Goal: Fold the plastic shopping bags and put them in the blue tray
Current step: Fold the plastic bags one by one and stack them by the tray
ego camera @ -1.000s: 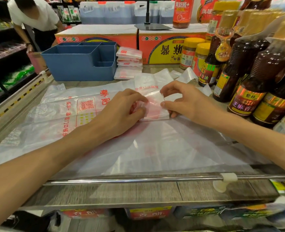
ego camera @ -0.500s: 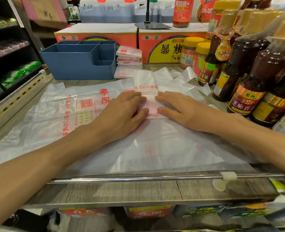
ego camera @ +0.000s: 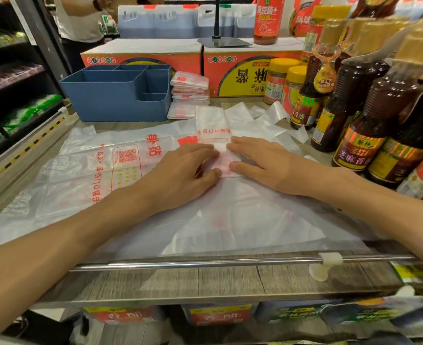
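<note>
Fingers (ego camera: 205, 151) of both our hands lie straight and flat, gripping nothing: our left hand (ego camera: 180, 175) and right hand (ego camera: 262, 163) press side by side on the small folded bag (ego camera: 221, 158), fingertips nearly meeting over it. We judge the press is meant to flatten the fold and squeeze the air out, so the slippery plastic does not spring open before it goes to the tray. That folded bag sits at the centre of the desk (ego camera: 230, 280), on top of loose unfolded bags (ego camera: 111, 165) spread wide beneath our forearms; how many sheets lie there we cannot tell, since they overlap and are see-through. Its unfolded tail (ego camera: 211, 125) runs away from us toward 12 o'clock. At 10 o'clock stands one blue tray (ego camera: 116, 100), with several compartments and, as far as we can see, no bags in it. Just beside its right wall, at 12 o'clock, a stack of folded bags (ego camera: 189, 95) waits outside the tray; we count roughly five, though the layers blur. At 2 o'clock stand dark sauce bottles (ego camera: 354, 115), at least six, packed close enough that a careless sweep of the right arm could knock one. Behind, two cartons (ego camera: 233, 70) close off the desk.
</note>
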